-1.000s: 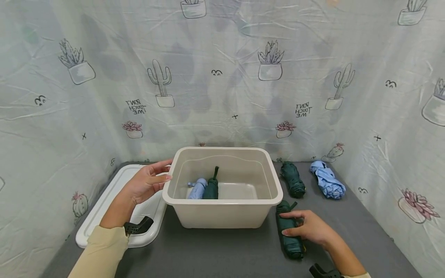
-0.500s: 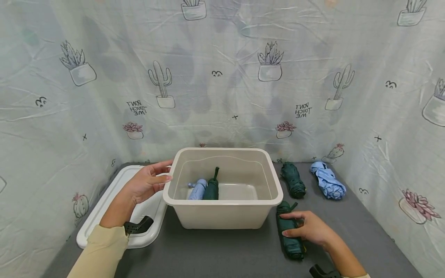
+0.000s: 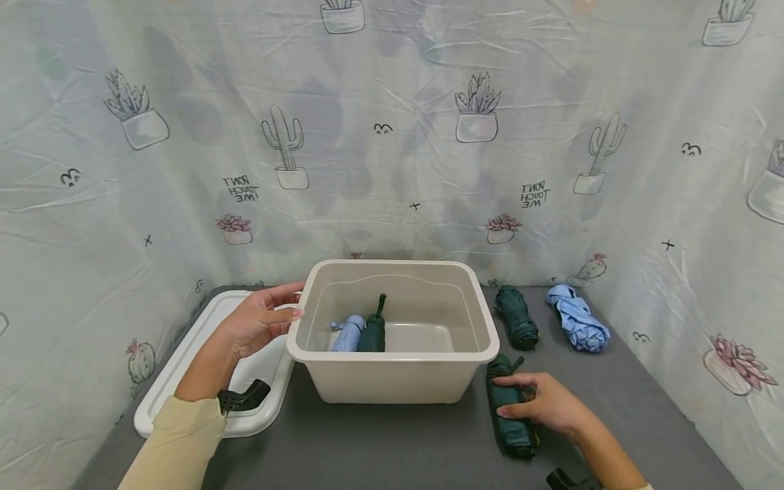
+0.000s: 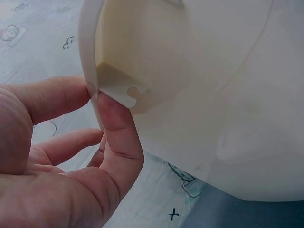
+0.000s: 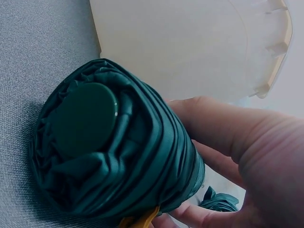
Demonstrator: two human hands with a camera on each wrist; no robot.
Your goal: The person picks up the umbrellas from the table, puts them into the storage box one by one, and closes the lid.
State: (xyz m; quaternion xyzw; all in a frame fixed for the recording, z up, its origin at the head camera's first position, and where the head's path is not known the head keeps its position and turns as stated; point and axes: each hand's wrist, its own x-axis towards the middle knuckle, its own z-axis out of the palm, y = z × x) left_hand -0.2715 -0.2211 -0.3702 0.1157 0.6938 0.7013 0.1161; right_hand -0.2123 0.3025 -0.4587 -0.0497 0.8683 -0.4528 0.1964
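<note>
A beige plastic bin (image 3: 392, 355) stands mid-table, and a light blue folded umbrella (image 3: 346, 333) and a dark green one (image 3: 371, 332) lie inside it. My left hand (image 3: 269, 314) rests against the bin's left rim with its fingers nearly straight. In the left wrist view its thumb (image 4: 116, 123) presses the rim's lip (image 4: 118, 88). My right hand (image 3: 533, 400) grips a dark green folded umbrella (image 3: 511, 429) lying on the grey table right of the bin. The right wrist view shows the fingers (image 5: 223, 128) curled round that umbrella (image 5: 104, 142).
A white lid (image 3: 184, 361) lies flat left of the bin, under my left forearm. Another dark green umbrella (image 3: 516, 316) and a light blue one (image 3: 577, 317) lie at the back right. Printed cloth walls (image 3: 392, 136) close in three sides of the table.
</note>
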